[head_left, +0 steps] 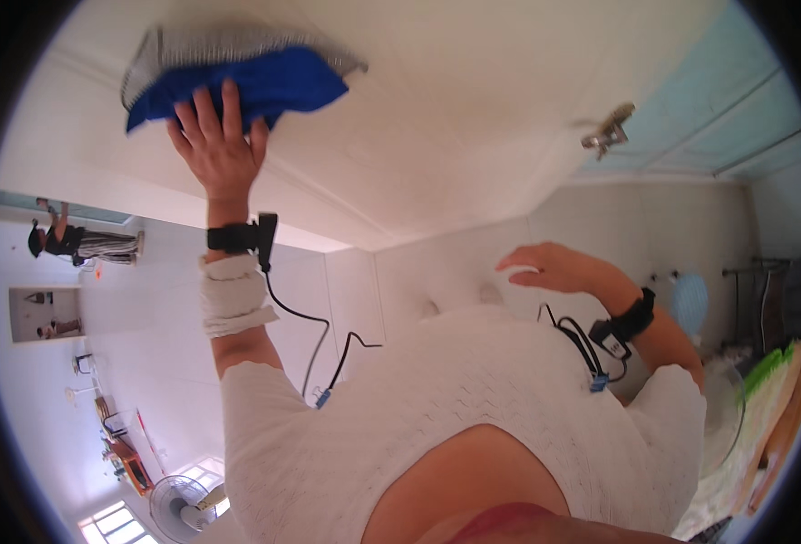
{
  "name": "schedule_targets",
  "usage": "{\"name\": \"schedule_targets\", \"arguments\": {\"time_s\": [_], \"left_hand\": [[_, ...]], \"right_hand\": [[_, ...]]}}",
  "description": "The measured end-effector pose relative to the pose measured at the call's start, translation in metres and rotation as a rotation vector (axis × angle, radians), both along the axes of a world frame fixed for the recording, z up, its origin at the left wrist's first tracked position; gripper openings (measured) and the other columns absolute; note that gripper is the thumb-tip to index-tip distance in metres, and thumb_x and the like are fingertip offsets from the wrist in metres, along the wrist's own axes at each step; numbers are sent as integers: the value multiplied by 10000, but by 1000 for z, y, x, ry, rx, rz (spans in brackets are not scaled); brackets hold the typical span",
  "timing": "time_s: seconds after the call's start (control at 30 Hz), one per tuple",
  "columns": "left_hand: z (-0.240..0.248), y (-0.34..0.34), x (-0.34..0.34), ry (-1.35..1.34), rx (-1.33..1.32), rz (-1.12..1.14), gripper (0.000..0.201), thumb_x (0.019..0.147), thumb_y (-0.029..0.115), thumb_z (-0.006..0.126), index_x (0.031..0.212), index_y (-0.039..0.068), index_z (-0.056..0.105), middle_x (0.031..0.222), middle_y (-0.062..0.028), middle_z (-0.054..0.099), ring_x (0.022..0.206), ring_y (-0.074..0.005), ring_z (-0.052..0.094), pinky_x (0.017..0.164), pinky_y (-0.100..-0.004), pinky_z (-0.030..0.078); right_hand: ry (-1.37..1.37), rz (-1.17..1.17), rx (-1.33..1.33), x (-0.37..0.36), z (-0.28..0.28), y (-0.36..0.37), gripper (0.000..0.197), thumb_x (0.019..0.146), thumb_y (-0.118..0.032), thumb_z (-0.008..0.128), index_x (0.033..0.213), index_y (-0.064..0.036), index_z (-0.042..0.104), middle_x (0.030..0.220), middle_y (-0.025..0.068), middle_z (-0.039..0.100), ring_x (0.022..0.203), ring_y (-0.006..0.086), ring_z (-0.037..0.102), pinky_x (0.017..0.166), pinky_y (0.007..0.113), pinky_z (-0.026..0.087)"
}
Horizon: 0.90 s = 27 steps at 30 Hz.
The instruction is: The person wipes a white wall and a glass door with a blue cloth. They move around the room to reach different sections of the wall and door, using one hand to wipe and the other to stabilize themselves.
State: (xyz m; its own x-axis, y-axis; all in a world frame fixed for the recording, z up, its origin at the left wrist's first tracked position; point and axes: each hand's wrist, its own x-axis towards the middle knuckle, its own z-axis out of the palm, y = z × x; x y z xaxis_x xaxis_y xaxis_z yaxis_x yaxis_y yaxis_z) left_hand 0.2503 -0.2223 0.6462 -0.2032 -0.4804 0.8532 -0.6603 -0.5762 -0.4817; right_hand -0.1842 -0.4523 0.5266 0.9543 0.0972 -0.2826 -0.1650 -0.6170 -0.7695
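My left hand [217, 150] reaches far forward, its fingers spread flat on a blue cloth [278, 83]. The cloth is pressed against a broad cream door [436, 109]. Along the cloth's far edge shows a grey, ribbed or mesh-like layer [183, 47]; whether it belongs to the cloth I cannot tell. My right hand [554, 267] hangs in the air in front of my body, thumb and fingers apart, with nothing in it. Black straps with cabled devices sit on both wrists, and a white wrap covers my left forearm.
A metal door handle [607, 134] sticks out from the door on the right. Cables [317, 319] run from the wrists to clips on my top. A person [69, 240] stands far off at the left; a fan [183, 508] is at lower left. A bowl [725, 412] lies at the right.
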Motion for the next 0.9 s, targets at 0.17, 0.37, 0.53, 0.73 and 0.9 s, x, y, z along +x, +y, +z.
{"name": "schedule_targets", "arguments": {"time_s": [0.17,0.37,0.53,0.73,0.9], "left_hand": [[-43,46,23,98,60,80,614,866,488,654,1291,51,581,1019,-194,548,820,-384,497,765,-540,391],[-71,-4,-17,162,121,-113,927,822,733,635,1280,-56,469,1153,-274,567,1060,-493,567,871,-598,457],[-56,-108,-85,-46,102,-202,960,839,814,513,1280,-39,493,1054,-216,631,974,-481,605,1001,-743,299],[4,-237,-188,-35,186,-263,460,942,507,614,1309,234,563,1304,-73,553,1271,-389,486,1034,-675,329],[70,-320,-261,-104,205,-409,606,916,438,621,1465,214,493,1536,-78,421,1426,-363,347,1127,-624,255]], "right_hand": [[138,-105,71,-12,7,9,373,1016,-312,562,1284,-63,636,1288,145,650,1145,330,618,980,398,478],[327,-215,132,-40,1,47,438,1006,-390,543,1286,-65,633,1228,152,668,1134,323,619,972,394,474],[285,-265,40,-63,-1,60,477,998,-428,542,1325,-87,602,1226,144,652,1157,323,597,973,406,467],[278,-347,-117,-117,-8,31,461,1000,-427,539,1296,-82,616,1237,150,644,1170,332,589,975,419,468],[72,-542,-200,-169,5,3,408,987,-359,564,1255,-59,636,1193,146,661,1104,334,610,945,417,480]]}}
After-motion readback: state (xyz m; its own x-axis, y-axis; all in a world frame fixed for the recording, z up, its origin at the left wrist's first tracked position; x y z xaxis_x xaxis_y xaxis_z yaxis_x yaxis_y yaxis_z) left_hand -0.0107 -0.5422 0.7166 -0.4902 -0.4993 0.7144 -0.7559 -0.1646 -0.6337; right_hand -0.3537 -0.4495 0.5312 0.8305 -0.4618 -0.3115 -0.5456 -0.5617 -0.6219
